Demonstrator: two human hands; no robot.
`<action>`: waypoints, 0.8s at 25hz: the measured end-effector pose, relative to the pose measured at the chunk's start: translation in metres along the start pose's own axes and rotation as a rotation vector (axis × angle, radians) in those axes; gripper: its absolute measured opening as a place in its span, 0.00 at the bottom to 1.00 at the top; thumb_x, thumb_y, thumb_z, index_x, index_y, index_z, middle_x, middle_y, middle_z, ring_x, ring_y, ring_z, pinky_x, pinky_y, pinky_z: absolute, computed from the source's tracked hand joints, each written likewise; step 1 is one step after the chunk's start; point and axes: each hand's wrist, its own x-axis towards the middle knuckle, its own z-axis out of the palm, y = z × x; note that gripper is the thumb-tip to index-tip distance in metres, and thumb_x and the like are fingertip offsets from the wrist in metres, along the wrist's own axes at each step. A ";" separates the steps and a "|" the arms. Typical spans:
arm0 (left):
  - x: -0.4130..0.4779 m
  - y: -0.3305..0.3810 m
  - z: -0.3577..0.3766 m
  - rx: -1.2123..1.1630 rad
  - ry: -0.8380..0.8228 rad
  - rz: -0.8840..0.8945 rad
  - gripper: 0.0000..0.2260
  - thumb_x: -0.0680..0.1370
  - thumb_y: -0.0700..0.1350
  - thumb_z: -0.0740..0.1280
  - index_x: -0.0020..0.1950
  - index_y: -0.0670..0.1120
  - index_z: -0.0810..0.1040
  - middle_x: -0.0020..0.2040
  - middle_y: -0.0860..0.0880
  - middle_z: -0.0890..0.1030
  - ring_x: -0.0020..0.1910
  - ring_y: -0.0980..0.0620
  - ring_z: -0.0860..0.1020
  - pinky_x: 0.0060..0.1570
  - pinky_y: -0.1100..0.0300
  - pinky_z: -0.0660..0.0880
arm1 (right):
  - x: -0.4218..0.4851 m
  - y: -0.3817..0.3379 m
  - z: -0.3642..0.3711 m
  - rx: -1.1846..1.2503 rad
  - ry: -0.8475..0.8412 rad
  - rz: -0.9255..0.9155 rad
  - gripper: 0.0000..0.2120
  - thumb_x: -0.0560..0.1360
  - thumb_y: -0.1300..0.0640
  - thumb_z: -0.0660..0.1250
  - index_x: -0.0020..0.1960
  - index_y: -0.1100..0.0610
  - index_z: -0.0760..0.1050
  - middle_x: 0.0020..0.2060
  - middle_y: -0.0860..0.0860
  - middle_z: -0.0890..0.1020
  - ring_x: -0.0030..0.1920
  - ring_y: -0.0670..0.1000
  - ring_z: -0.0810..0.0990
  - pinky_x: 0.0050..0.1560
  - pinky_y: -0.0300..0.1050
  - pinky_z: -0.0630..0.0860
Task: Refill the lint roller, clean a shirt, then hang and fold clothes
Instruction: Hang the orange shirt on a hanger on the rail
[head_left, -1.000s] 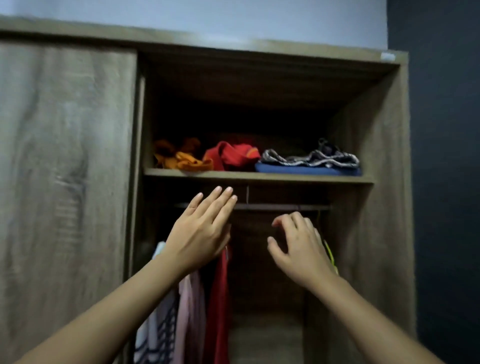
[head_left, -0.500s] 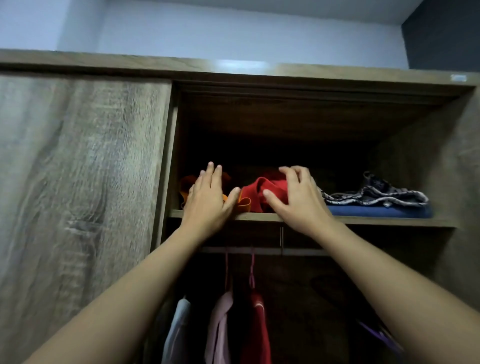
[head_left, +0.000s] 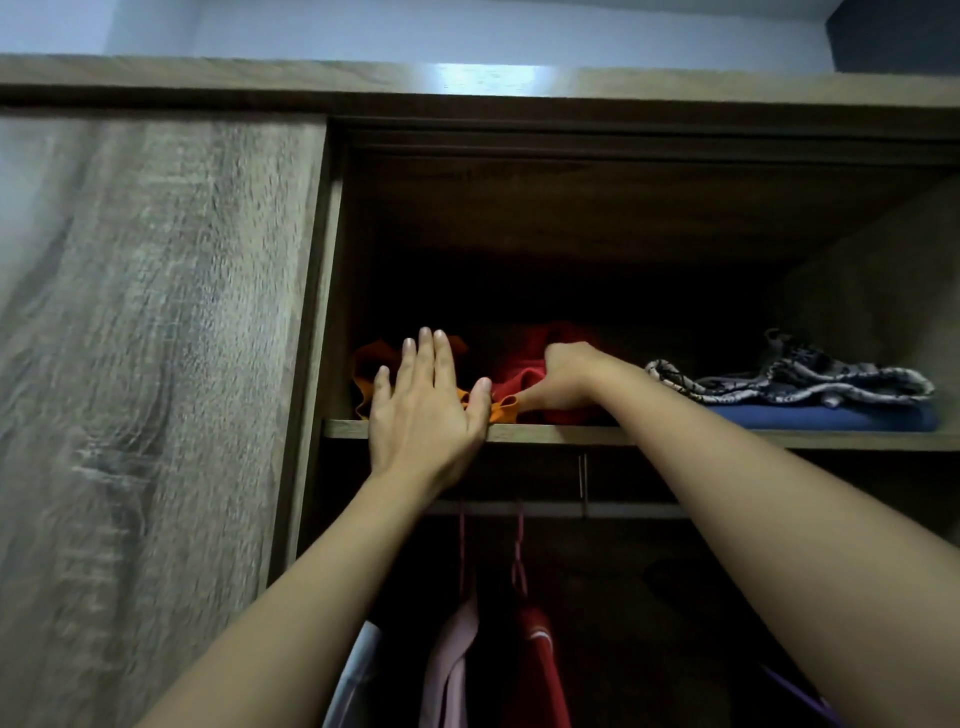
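Left hand (head_left: 426, 405) flat, fingers straight, pressing the orange garment (head_left: 364, 378); right hand (head_left: 566, 379), at its three o'clock, clutches the red garment (head_left: 519, 371).

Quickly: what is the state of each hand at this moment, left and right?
Left hand: open, fingers straight, flat on the orange cloth.
Right hand: closed, fingers curled, gripping the red cloth.

Crumpled orange cloth (head_left: 366, 382) at the left end of the shelf (head_left: 675, 435), pressed under the flat left hand (head_left: 426, 410). Bunched red cloth (head_left: 524, 374) just beside it, gripped by the right hand (head_left: 569, 379). Farther right, grey patterned cloth (head_left: 810, 384) lying on folded blue cloth (head_left: 831, 418). Below, pink shirt (head_left: 452, 670) and red shirt (head_left: 540, 670) hanging side by side.
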 end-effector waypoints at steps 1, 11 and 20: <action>0.000 0.000 0.000 -0.005 -0.004 0.001 0.31 0.80 0.60 0.47 0.77 0.46 0.44 0.78 0.47 0.47 0.76 0.52 0.44 0.73 0.52 0.44 | -0.002 -0.001 0.002 -0.027 0.022 -0.022 0.36 0.66 0.35 0.69 0.63 0.59 0.70 0.59 0.57 0.76 0.55 0.57 0.76 0.51 0.50 0.75; -0.005 -0.001 -0.009 -0.111 -0.017 0.058 0.37 0.71 0.69 0.39 0.72 0.51 0.30 0.75 0.52 0.35 0.75 0.55 0.38 0.74 0.44 0.42 | -0.085 0.024 -0.081 0.044 0.608 -0.051 0.24 0.66 0.35 0.67 0.55 0.50 0.75 0.53 0.55 0.80 0.54 0.59 0.78 0.45 0.47 0.70; -0.082 0.151 -0.117 -0.748 0.167 0.431 0.40 0.70 0.64 0.64 0.76 0.49 0.53 0.72 0.47 0.64 0.71 0.54 0.63 0.69 0.55 0.62 | -0.231 0.082 -0.131 0.477 0.218 -0.005 0.17 0.63 0.44 0.72 0.45 0.55 0.81 0.39 0.54 0.85 0.38 0.52 0.83 0.42 0.49 0.81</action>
